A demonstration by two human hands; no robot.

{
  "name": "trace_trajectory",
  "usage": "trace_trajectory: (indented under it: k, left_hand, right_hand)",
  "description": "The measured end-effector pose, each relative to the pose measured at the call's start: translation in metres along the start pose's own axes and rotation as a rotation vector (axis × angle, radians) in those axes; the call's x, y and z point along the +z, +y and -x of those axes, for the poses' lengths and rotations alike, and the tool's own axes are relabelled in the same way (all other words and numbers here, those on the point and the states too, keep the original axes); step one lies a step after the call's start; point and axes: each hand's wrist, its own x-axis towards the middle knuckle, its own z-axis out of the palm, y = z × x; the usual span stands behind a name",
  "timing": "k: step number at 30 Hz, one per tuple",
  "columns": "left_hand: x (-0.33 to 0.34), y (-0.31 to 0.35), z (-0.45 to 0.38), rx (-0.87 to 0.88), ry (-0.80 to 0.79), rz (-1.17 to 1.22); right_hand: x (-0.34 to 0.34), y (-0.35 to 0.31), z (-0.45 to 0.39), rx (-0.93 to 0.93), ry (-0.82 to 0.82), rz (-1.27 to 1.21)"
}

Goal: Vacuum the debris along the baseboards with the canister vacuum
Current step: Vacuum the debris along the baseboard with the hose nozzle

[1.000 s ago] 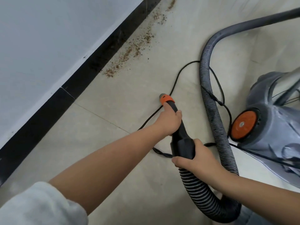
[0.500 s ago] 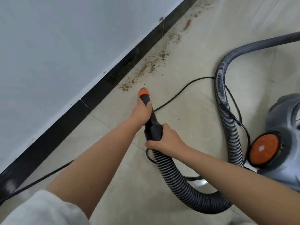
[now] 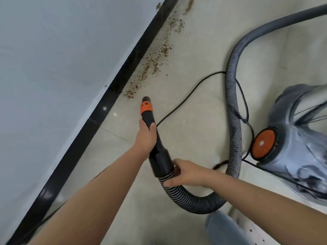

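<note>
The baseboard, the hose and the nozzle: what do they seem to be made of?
Baseboard: probably glazed tile or polished stone, black and glossy; it mirrors light spots and shows a joint.
Hose: likely flexible plastic, grey and matte, with ribbed spiral ridges.
Nozzle: rigid black plastic, smooth with a slight sheen, and an orange collar.

I've pushed the nozzle point(image 3: 146, 103) forward to just short of the debris point(image 3: 152, 62); my right hand point(image 3: 187, 173) has slid back onto the ribbed hose point(image 3: 178, 190).
</note>
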Motion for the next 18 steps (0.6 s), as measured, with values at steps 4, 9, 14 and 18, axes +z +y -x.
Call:
trace_trajectory:
  k: [4,9,14,18]
  left_hand:
    - [-0.014,0.034,0.066,0.04,0.005,-0.131]
    - [-0.023,0.107,0.135,0.04,-0.098,-0.253]
    - [-0.018,0.201,0.211,0.147,-0.168,-0.417]
    - [-0.007,0.273,0.267,0.27,-0.25,-0.598]
  right_hand:
    - [-0.011,0.008,0.067,0.144,0.103,0.016]
    - [-0.059,-0.009,0.169,0.212,0.462,0.072]
    - [-0.12,-0.048,0.273,0.17,0.689,0.226]
    - [-0.168,-0.082,0.355,0.075,0.824,0.324]
